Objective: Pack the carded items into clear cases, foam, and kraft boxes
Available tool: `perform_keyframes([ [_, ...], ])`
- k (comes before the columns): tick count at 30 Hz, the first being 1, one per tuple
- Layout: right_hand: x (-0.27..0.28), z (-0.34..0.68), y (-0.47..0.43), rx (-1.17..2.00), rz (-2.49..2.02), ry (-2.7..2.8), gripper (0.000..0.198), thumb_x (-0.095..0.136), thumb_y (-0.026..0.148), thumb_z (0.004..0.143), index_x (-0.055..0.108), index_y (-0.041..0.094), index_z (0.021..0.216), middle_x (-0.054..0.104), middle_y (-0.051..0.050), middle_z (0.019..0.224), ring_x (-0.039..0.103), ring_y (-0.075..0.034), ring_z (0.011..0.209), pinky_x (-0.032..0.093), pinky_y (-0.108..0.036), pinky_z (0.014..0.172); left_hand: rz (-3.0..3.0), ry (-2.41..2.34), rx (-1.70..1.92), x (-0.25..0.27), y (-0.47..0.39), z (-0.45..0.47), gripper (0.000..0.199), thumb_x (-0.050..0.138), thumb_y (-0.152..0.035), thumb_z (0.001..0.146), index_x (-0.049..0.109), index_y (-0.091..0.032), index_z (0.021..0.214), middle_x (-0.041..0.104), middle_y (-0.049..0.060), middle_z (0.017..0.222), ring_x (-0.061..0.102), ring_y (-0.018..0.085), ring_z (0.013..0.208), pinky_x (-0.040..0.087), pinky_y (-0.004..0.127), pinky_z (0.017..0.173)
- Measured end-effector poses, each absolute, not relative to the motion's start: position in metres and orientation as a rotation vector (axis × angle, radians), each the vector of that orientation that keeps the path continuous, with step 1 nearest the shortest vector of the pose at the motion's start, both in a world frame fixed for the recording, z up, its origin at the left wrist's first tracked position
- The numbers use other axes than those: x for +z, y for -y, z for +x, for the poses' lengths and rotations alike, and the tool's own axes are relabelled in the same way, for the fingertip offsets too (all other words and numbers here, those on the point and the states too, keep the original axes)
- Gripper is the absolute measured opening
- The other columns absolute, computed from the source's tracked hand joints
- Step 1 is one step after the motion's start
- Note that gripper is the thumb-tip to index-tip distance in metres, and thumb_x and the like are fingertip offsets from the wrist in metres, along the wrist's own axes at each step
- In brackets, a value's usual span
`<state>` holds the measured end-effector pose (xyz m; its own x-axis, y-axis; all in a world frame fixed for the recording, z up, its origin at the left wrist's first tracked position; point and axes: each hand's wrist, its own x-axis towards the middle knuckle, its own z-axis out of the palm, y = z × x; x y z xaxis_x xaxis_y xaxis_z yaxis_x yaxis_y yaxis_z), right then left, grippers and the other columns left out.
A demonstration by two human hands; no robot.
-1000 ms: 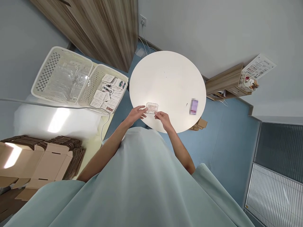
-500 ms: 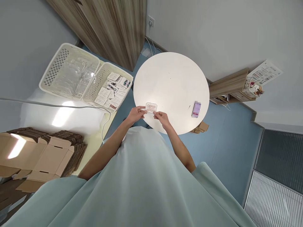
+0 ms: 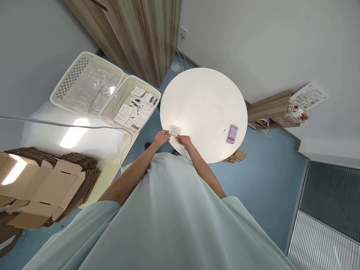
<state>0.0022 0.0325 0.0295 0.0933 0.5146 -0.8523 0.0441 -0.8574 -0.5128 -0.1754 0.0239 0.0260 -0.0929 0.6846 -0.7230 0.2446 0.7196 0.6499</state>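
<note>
A small clear plastic case (image 3: 174, 130) with a pale pinkish pattern inside is held at the near left edge of the round white table (image 3: 208, 105). My left hand (image 3: 161, 137) pinches its left corner between thumb and fingers. At its lower right corner, my right hand (image 3: 183, 141) grips it with closed fingertips. What lies inside the case is too small to make out.
A blurred purple item (image 3: 232, 134) lies on the table's right side. Left of the table stand a white basket (image 3: 112, 107) of printed cards and another basket (image 3: 67, 80) of clear plastic packs. Flattened cardboard boxes (image 3: 53, 183) are stacked nearer me. A cable (image 3: 70, 126) crosses there.
The case has tilted slightly, its right end lower, and my right hand has shifted a little left and down with it. The whole view has also moved slightly.
</note>
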Motion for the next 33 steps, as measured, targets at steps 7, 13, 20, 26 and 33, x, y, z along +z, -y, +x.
perform_keyframes([
  [7, 0.024, 0.0, -0.026, 1.755, -2.118, 0.67, 0.021, 0.078, 0.024, 0.091, 0.073, 0.017, 0.072, 0.082, -0.007, 0.08, 0.066, -0.013, 0.066, 0.054, -0.025, 0.072, 0.747, -1.624, 0.408, 0.024, -0.01, -0.181, 0.057, 0.084, -0.036, 0.079, 0.074, -0.02, 0.132, 0.078, 0.017, 0.135, 0.079, 0.025, 0.099, 0.059, 0.032, 0.087],
  [13, 0.037, 0.009, -0.027, 1.672, -2.12, 1.027, 0.018, 0.076, 0.029, 0.088, 0.075, 0.018, 0.073, 0.082, -0.007, 0.086, 0.068, -0.014, 0.068, 0.055, -0.027, 0.074, 0.728, -1.679, 0.541, 0.037, -0.001, -0.189, 0.043, 0.082, -0.03, 0.079, 0.077, -0.022, 0.121, 0.079, 0.015, 0.131, 0.075, 0.032, 0.117, 0.057, 0.037, 0.096],
  [20, 0.08, -0.038, -0.052, 1.469, -1.901, 1.596, 0.017, 0.07, 0.039, 0.086, 0.075, 0.025, 0.095, 0.081, -0.002, 0.096, 0.074, -0.018, 0.089, 0.059, -0.03, 0.084, 0.754, -1.803, 0.893, 0.078, 0.011, -0.218, 0.027, 0.073, -0.032, 0.093, 0.079, -0.025, 0.118, 0.082, 0.01, 0.118, 0.077, 0.032, 0.103, 0.055, 0.043, 0.103],
  [26, 0.114, -0.128, -0.066, 1.42, -1.603, 2.081, 0.022, 0.065, 0.042, 0.093, 0.073, 0.025, 0.103, 0.081, -0.004, 0.104, 0.073, -0.021, 0.093, 0.057, -0.034, 0.094, 0.574, -2.045, 1.112, 0.097, 0.039, -0.273, 0.028, 0.067, -0.037, 0.099, 0.076, -0.022, 0.12, 0.08, 0.011, 0.115, 0.076, 0.032, 0.103, 0.055, 0.041, 0.098],
  [33, 0.114, -0.241, -0.04, 1.433, -1.24, 2.54, 0.014, 0.064, 0.035, 0.099, 0.072, 0.025, 0.103, 0.079, -0.004, 0.105, 0.071, -0.02, 0.083, 0.055, -0.033, 0.089, 0.375, -2.262, 1.177, 0.06, 0.082, -0.351, 0.039, 0.064, -0.023, 0.094, 0.069, -0.019, 0.132, 0.063, 0.019, 0.145, 0.064, 0.037, 0.131, 0.05, 0.049, 0.113],
])
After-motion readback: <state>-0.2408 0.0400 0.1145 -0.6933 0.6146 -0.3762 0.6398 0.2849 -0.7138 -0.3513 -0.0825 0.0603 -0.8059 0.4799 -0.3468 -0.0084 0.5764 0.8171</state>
